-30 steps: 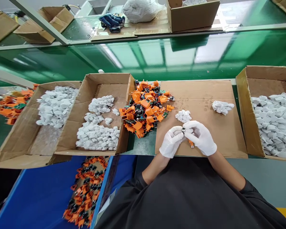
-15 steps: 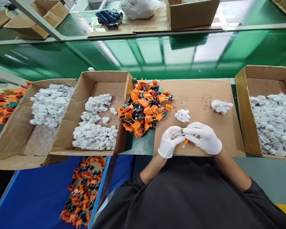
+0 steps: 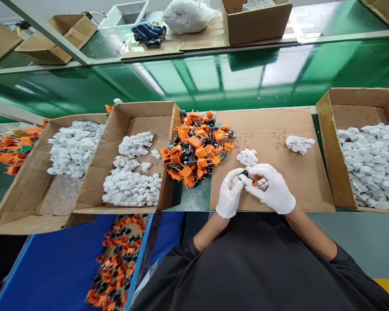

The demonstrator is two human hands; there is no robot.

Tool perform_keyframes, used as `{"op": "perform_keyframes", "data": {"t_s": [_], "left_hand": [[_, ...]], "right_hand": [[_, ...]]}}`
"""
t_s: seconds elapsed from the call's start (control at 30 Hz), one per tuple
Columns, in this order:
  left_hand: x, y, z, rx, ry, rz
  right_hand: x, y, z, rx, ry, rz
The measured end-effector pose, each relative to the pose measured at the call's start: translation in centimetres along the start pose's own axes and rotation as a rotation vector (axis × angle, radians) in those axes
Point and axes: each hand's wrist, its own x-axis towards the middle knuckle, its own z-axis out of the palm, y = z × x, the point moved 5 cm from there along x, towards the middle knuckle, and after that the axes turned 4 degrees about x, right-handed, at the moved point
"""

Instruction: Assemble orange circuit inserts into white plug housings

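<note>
My left hand (image 3: 230, 193), in a white glove, pinches a small green circuit board (image 3: 244, 172) over the cardboard sheet (image 3: 278, 168). Opposite it, my gloved right hand (image 3: 275, 188) is closed with thumb and fingertips on the same piece, an orange plug (image 3: 254, 182) wired to the board. The fingertips hide much of that piece; whether a white lump is pressed between them I cannot tell. Beneath my right hand lie a few white putty-like lumps (image 3: 263, 184). Just beyond my hands sits a small pile of white lumps (image 3: 247, 157).
Orange plugs with circuit boards (image 3: 196, 149) are heaped left of the sheet. Cardboard boxes of white lumps stand at left (image 3: 167, 151) and right (image 3: 326, 129). Another small white cluster (image 3: 300, 144) lies on the sheet. A shelf edge (image 3: 194, 52) runs across the back.
Both hands have turned the piece: the orange plug, which pointed down toward me, now sits between my right fingers, and the green board shows above. The loose lumps under my right hand are now more visible.
</note>
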Motion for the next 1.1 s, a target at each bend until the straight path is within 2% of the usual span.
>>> {"op": "perform_keyframes", "data": {"t_s": [0.13,0.27,0.4,0.57,0.7,0.83,0.97,1.1], "left_hand": [[0.0,0.1,0.7,-0.018,0.005,0.01],[-0.1,0.0,0.9,-0.005,-0.017,0.026],[-0.3,0.0,0.2,0.064,0.007,0.051],[-0.3,-0.6,-0.9,0.164,0.028,0.019],[-0.2,-0.8,-1.4,0.172,0.037,0.034],[-0.2,-0.7,-1.3,0.189,0.025,0.041],[-0.2,-0.5,-1.1,0.196,0.006,0.037],[-0.2,-0.5,-1.2,0.196,0.002,0.038]], "right_hand": [[-0.2,0.1,0.4,-0.055,0.002,0.027],[-0.4,0.2,0.4,-0.011,-0.03,0.036],[-0.5,0.1,0.3,0.014,-0.009,0.039],[-0.2,-0.3,0.1,0.011,-0.015,0.01],[0.1,-0.5,0.1,0.122,-0.108,-0.026],[0.2,0.4,0.2,0.305,-0.106,0.096],[0.1,1.1,0.3,0.366,-0.088,0.171],[0.3,1.2,0.3,0.443,-0.181,0.186]]}}
